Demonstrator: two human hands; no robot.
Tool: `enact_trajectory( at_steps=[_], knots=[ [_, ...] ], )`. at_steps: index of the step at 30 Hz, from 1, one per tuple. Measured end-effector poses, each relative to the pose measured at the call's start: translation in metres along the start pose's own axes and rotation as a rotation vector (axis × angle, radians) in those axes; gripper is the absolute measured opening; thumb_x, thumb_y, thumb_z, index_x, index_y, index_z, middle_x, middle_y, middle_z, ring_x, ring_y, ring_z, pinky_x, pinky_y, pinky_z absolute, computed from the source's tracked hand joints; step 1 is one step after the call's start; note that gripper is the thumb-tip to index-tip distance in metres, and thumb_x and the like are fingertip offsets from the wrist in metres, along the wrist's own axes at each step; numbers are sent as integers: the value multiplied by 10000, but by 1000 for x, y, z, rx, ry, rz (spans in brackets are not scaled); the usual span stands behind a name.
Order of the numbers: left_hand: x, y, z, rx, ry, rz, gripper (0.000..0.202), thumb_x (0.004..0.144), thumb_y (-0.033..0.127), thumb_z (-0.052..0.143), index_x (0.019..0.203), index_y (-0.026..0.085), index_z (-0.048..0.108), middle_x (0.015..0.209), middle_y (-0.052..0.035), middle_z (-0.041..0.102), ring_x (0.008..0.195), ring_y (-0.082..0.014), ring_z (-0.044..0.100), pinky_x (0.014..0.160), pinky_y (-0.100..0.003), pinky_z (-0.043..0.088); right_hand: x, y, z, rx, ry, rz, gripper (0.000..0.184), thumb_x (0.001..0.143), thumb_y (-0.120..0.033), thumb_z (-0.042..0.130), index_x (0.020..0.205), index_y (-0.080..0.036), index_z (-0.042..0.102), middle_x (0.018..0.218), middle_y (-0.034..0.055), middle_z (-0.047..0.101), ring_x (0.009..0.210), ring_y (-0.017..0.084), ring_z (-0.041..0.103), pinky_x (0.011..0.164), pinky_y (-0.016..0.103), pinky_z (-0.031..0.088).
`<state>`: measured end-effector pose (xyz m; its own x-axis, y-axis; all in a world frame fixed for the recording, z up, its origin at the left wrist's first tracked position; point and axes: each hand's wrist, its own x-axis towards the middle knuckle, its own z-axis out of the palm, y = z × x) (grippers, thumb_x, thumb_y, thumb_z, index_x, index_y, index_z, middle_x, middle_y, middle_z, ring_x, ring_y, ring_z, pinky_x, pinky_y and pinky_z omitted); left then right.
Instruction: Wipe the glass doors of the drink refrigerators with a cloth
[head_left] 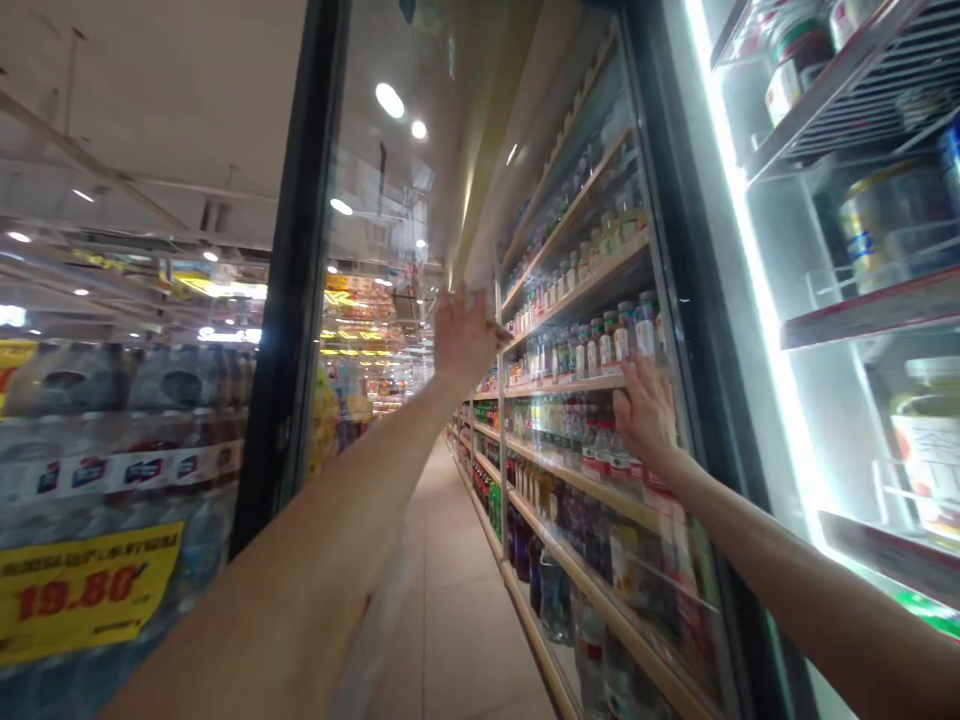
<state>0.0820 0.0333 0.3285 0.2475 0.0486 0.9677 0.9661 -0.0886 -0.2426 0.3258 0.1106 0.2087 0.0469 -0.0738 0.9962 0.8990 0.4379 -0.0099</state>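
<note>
A glass cooler door [390,200] with a dark frame stands swung open in front of me. My left hand [466,335] reaches up to the middle of the pane, fingers spread, somewhat blurred. Lower and to the right, my right hand [646,412] is raised at the pane with its fingers apart. Neither hand holds anything. Both palms face the glass; whether they press on it is hard to tell. Bottles on long shelves [570,385] show in and through the pane, partly as a reflection.
At right, the lit cooler has wire shelves [832,95] with jars and bottles, including a large labelled bottle [930,450]. Shrink-wrapped bottle packs [142,430] are stacked at left behind a yellow price sign [90,590]. A tiled floor [442,600] runs down the aisle.
</note>
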Motion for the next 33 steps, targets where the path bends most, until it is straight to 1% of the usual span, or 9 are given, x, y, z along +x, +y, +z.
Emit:
enact_trajectory(
  at_steps=[4,6,11,13,17,23,25,29,33],
  knots=[
    [-12,17,12,-104,-239,574,472,856,336,432,1307,197,435,1446,-69,340,1375,-262,189,1131,-426,205,-4,-6,2,16,-12,-48,469,883,-282,322,1327,-161,412,1409,121,387,1327,242,313,1052,496,292],
    [-7,-8,7,-105,-151,457,455,868,343,412,1290,177,450,1445,-78,342,1377,-273,179,1126,-455,212,-6,0,0,9,5,-34,475,880,-279,326,1333,-159,403,1402,127,395,1322,247,321,1043,507,299],
    [-1,-72,-8,-63,291,-191,526,919,390,277,1301,51,401,1479,-107,255,1368,-353,104,1097,-578,148,-10,7,-6,-11,14,-41,467,876,-282,347,1318,-151,421,1401,136,394,1316,265,332,1032,515,308],
    [-13,-61,-5,-50,255,-113,512,899,365,324,1284,42,422,1467,-130,275,1367,-347,125,1107,-561,156,-7,-5,-4,14,13,-79,457,878,-276,344,1313,-164,426,1405,122,392,1323,253,322,1043,506,298],
    [-33,-42,-2,-53,-77,398,448,841,300,418,1258,150,480,1420,-85,380,1367,-270,212,1123,-445,234,1,-34,5,74,11,-123,449,884,-275,334,1315,-188,424,1403,103,400,1328,228,316,1061,490,277],
    [-31,-108,-31,66,232,-228,508,811,222,402,1276,19,431,1431,-220,301,1362,-353,186,1094,-576,187,-1,-27,7,30,1,-45,473,877,-271,344,1337,-178,396,1422,120,365,1342,245,282,1052,515,270],
    [-35,-102,-29,64,197,-176,517,810,218,400,1279,1,419,1430,-229,299,1368,-347,168,1102,-572,168,-1,-32,8,29,-9,-79,461,881,-275,337,1323,-170,414,1422,120,365,1342,243,282,1055,505,271],
    [-40,-79,-21,3,-92,306,486,817,255,428,1291,150,436,1440,-94,344,1372,-273,198,1116,-480,234,5,-48,11,59,-21,-148,447,881,-278,323,1300,-175,441,1415,102,383,1335,225,299,1067,480,268],
    [-33,-107,-30,45,99,22,480,814,221,412,1280,105,431,1455,-139,297,1370,-322,179,1114,-532,199,6,-40,8,23,-17,-80,447,876,-267,330,1300,-179,438,1417,101,380,1329,234,311,1056,494,278]
  ],
)
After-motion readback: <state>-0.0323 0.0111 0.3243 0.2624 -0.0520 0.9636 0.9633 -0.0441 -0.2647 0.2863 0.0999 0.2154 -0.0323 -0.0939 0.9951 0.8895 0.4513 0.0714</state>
